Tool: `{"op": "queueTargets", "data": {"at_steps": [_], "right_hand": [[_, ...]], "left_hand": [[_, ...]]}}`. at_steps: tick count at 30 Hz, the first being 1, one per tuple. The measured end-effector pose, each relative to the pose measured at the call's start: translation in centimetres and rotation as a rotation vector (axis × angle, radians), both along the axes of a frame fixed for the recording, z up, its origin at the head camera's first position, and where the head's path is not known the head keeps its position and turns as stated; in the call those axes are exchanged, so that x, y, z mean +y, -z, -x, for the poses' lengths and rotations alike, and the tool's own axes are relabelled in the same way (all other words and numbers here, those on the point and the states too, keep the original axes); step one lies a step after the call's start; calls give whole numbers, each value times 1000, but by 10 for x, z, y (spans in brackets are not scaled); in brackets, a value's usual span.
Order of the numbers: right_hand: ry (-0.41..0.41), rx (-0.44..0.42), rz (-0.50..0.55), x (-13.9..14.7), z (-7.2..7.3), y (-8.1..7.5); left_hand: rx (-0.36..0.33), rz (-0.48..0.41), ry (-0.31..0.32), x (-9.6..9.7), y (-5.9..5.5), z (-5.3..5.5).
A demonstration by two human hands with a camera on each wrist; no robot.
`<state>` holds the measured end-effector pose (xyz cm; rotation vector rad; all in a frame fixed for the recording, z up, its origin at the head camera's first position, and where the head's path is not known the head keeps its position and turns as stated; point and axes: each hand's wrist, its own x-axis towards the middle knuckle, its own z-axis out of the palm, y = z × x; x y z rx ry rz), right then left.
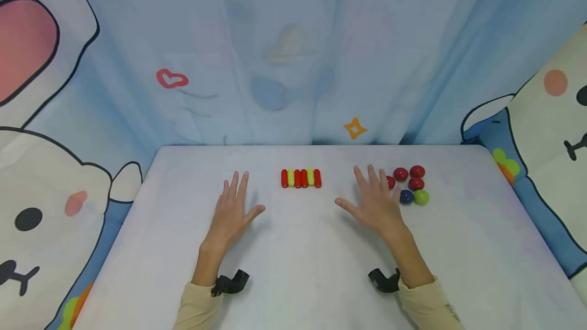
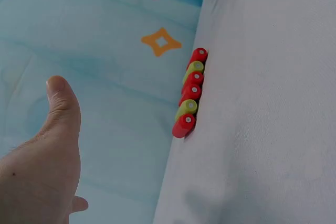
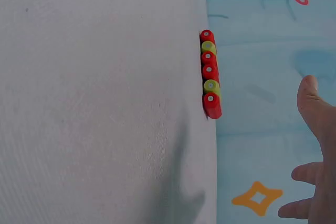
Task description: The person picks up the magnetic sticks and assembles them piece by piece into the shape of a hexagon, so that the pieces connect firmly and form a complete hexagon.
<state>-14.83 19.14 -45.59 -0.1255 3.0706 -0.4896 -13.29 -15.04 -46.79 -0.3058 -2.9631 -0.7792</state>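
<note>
My left hand is spread over the white table, fingers straight and thumb out, holding nothing. Across from it, my right hand is spread the same way, also holding nothing. Between the hands, a little farther back, several short red and yellow-green rods lie side by side in a row. In both wrist views, the row of rods shows round ends with a pale dot. Close to the right hand's outer side are several red balls, a dark blue ball and a green ball; its fingers partly cover one red ball.
The white-covered table ends at a back edge against a light blue curtain with cartoon prints. A black strap mount is on the left wrist, and another black mount on the right.
</note>
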Motion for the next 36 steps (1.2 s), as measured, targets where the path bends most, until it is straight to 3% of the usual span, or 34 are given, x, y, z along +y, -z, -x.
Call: {"op": "queueTargets", "data": {"at_steps": [8, 15, 21, 24, 30, 36], "right_hand": [[35, 79, 12, 19, 7, -3], [20, 105, 42, 26, 9, -2], [30, 111, 63, 32, 9, -3], [33, 117, 76, 34, 9, -2], [46, 98, 86, 36, 9, 0], [76, 74, 136, 48, 10, -2]], "left_hand": [[-107, -215, 95, 3, -4, -2], [-116, -206, 79, 1, 0, 0], [-148, -321, 92, -2, 13, 9], [-169, -366, 68, -5, 18, 12], [-160, -406, 56, -7, 25, 13], [-176, -437, 83, 5, 32, 18]]}}
